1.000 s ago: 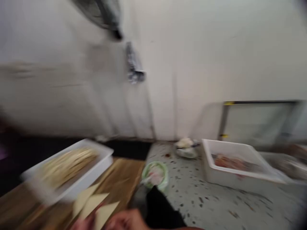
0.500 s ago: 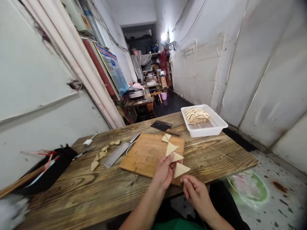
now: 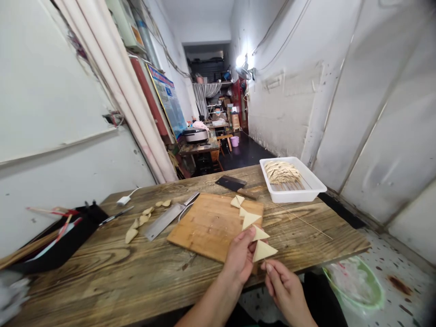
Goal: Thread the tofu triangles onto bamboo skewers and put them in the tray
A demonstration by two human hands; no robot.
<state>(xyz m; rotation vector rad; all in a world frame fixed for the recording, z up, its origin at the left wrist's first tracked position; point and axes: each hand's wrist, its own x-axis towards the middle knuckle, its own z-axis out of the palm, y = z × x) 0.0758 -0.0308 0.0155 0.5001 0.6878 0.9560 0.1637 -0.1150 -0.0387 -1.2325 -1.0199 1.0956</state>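
Observation:
My left hand (image 3: 241, 256) is closed with thumb and fingers on a pale triangular slice (image 3: 261, 233), which looks like dried tofu. Just below it, a larger triangle (image 3: 265, 251) is on a thin skewer. Its lower end is pinched by my right hand (image 3: 284, 286), and little of the stick shows. Above my left fingertips is another triangle (image 3: 251, 220), in line with the others. Smaller pale pieces (image 3: 237, 201) lie near the far right corner of the wooden cutting board (image 3: 207, 222). My left hand covers the board's near right part.
A white tray (image 3: 296, 196) of loaded skewers stands at the back right. One bare skewer (image 3: 306, 221) lies before it. Two cleavers, a dark one (image 3: 230, 183) and a bright one (image 3: 165, 221), flank the board. Pale scraps (image 3: 132, 233) and a black box (image 3: 64, 247) are left.
Both hands have shifted slightly right and nearer with the skewered triangles, keeping the same grips. Another small pale piece now shows on the board. The camera view has tilted a little.

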